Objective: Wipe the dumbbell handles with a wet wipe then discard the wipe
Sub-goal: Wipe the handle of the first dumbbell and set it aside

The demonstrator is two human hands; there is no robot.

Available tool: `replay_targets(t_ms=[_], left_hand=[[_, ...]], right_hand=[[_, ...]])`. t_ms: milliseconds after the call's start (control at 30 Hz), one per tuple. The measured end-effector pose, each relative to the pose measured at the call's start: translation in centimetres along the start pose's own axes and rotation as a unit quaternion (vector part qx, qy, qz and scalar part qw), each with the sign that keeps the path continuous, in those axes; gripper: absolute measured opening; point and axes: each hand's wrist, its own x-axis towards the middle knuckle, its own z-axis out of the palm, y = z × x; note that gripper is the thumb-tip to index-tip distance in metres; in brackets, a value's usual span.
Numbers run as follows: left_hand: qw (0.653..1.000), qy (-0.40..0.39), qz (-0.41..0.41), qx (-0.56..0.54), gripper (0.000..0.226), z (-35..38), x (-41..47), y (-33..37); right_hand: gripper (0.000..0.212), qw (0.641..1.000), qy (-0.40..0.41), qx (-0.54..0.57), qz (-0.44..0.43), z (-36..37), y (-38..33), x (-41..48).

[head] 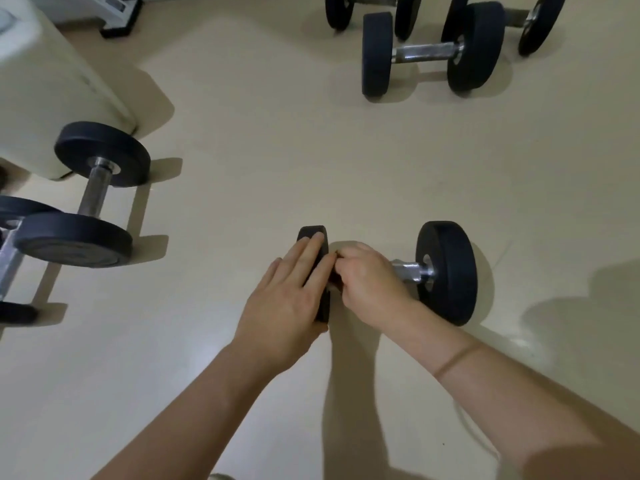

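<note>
Your dumbbell (446,271) lies on the beige floor (277,150), low and centre, its bar running left to right. Your left hand (287,306) lies flat over the left plate (313,235), fingers straight and close together, pressing on the black rim. Your right hand (367,282) is curled round the handle (408,270), hard up against that left plate, knuckles on top. Only the right end of the chrome shows, between your fist and the right plate. Whether a wipe sits under those fingers, you can't tell from here: the fist covers it. A thin tan band (457,358) circles your right forearm.

Now look around you. To the left, well apart, a second dumbbell (97,188) lies with its bar pointing away from you, the far plate right beside a cream rounded unit (52,91). Another dumbbell (10,251) pokes in at the left edge, partly cut off, with one plate tucked behind the second dumbbell's near plate. Up top right, a third dumbbell (427,51) rests parallel to yours, and more dumbbells (540,22) crowd behind it at the frame's edge. A black-footed white base (117,19) stands in the top left corner. Open floor lies between your dumbbell and all of these.
</note>
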Motion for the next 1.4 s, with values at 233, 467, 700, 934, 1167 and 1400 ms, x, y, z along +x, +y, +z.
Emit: replay_targets(t_ms=[233,467,700,934,1167,1400], left_hand=[[0.998,-0.050,0.000,0.025,0.112,-0.9,2.4,-1.2],[0.990,-0.102,-0.045,-0.080,0.116,-1.7,5.4,-2.0],[0.975,-0.125,-0.110,-0.148,0.102,-3.5,8.1,-2.0],[0.996,0.039,-0.032,-0.074,0.067,-1.1,6.5,-1.7],[0.994,-0.006,-0.057,-0.090,0.071,-2.1,10.0,-2.3],[0.984,-0.046,-0.101,-0.140,0.059,-2.8,12.7,-2.8]], right_hand=[[0.027,0.982,0.095,-0.139,0.083,-2.4,3.0,-0.3],[0.016,0.991,-0.037,-0.127,0.031,-1.8,-0.2,1.5],[0.025,0.969,0.002,-0.212,0.126,-2.6,3.0,1.9],[0.024,0.975,0.040,-0.219,0.016,-2.0,2.9,2.8],[0.006,0.939,-0.048,-0.328,0.089,-5.2,3.0,5.4],[0.008,0.978,0.001,-0.207,0.010,-2.8,3.6,7.3]])
